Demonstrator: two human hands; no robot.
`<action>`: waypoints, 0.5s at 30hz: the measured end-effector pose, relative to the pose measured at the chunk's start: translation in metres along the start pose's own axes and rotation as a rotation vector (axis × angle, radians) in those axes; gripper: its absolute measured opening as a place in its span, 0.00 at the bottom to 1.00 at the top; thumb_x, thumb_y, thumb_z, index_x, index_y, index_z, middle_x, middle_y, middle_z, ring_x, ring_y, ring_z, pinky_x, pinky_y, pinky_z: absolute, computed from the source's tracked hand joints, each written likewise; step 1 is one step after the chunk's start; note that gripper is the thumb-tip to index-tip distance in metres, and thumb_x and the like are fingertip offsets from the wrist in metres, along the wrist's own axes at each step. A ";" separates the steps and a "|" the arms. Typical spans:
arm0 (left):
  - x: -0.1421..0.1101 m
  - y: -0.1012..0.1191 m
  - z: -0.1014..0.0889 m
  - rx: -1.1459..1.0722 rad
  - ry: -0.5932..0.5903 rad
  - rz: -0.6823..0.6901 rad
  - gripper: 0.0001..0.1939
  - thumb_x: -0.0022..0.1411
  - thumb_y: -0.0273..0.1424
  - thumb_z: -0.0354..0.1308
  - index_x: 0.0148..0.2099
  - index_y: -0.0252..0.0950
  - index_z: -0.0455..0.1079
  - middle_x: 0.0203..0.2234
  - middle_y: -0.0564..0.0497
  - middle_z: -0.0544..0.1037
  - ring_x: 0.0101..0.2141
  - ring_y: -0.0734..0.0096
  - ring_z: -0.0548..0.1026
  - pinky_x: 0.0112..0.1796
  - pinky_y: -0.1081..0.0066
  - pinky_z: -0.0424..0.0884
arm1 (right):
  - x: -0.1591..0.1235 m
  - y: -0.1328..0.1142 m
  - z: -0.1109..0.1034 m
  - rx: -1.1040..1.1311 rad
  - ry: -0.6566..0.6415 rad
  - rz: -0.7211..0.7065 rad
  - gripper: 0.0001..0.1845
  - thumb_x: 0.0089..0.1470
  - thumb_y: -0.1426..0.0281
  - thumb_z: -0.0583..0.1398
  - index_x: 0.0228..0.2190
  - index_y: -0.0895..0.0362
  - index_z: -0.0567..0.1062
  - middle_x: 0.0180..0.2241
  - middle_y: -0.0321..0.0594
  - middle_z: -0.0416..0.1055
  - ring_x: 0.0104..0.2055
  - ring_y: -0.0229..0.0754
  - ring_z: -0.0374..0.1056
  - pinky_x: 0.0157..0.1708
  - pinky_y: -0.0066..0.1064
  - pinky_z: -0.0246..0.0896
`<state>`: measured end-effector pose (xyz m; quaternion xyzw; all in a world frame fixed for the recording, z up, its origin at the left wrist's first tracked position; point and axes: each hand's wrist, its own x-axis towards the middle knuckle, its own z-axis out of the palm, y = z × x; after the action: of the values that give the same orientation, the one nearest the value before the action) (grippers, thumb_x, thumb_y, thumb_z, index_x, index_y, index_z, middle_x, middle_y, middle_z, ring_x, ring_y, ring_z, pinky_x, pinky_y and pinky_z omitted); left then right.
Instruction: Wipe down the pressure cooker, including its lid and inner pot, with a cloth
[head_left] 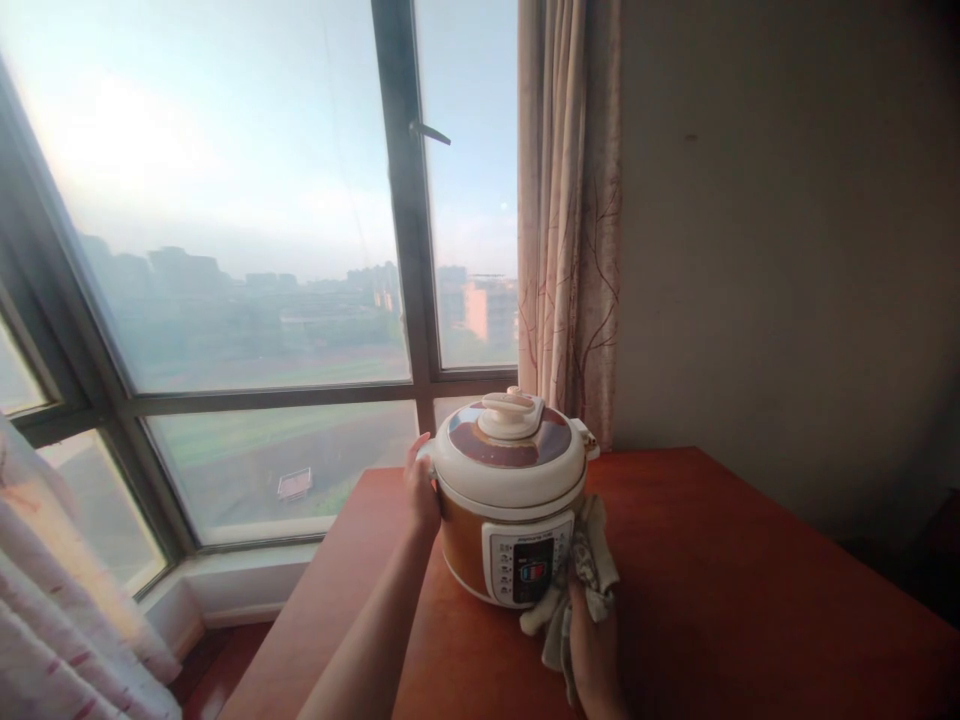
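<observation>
1. An electric pressure cooker [510, 500] stands upright on a reddish wooden table [750, 600], near the table's far left corner and close to the window.
2. The cooker has a cream lid with a brown ring and a cream knob handle [510, 412] on top. The lid is seated on the body.
3. The cooker's control panel [529, 568] faces the camera, showing buttons and a small lit display.
4. The left hand [420, 485] lies against the cooker's left side, at the rim under the lid. The thumb is visible on the near side; the fingers wrap out of sight behind the body, so their spread cannot be told.
5. The right hand [592, 640] holds a pale patterned cloth [589, 560] and presses it against the cooker's lower right front, just beside the control panel.
6. The right fingers are closed around the bunched cloth; loose folds hang down below the panel and touch the table.
7. A large window [262, 250] with dark frames fills the left of the view, with hazy buildings and fields beyond it.
8. A patterned curtain [566, 200] hangs directly behind the cooker, against a plain wall [787, 250].
9. A second, pale curtain [52, 620] shows at the lower left edge.
</observation>
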<state>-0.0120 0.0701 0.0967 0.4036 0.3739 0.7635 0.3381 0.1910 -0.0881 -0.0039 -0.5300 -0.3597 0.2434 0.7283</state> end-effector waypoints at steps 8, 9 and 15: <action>-0.001 -0.002 -0.001 -0.001 -0.014 0.024 0.24 0.55 0.44 0.55 0.51 0.37 0.71 0.40 0.48 0.76 0.40 0.61 0.72 0.41 0.65 0.66 | 0.073 -0.050 0.023 0.063 0.157 -0.070 0.34 0.52 0.49 0.59 0.51 0.60 0.76 0.54 0.52 0.75 0.60 0.58 0.66 0.61 0.51 0.56; -0.001 -0.002 -0.001 0.001 -0.011 0.030 0.24 0.55 0.44 0.54 0.50 0.38 0.71 0.41 0.48 0.76 0.41 0.60 0.72 0.42 0.65 0.66 | 0.077 -0.054 0.024 0.034 0.139 -0.143 0.33 0.54 0.50 0.58 0.52 0.60 0.76 0.55 0.52 0.73 0.61 0.57 0.64 0.63 0.51 0.53; -0.002 -0.002 0.000 0.004 0.002 0.026 0.23 0.55 0.43 0.54 0.50 0.38 0.72 0.41 0.47 0.76 0.42 0.59 0.72 0.41 0.65 0.67 | 0.048 -0.060 0.026 -0.251 -0.035 -0.648 0.31 0.63 0.62 0.55 0.65 0.56 0.63 0.66 0.51 0.61 0.69 0.58 0.53 0.66 0.60 0.47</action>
<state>-0.0112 0.0693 0.0944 0.4083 0.3703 0.7676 0.3270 0.1995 -0.0566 0.0703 -0.4692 -0.5489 -0.0375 0.6908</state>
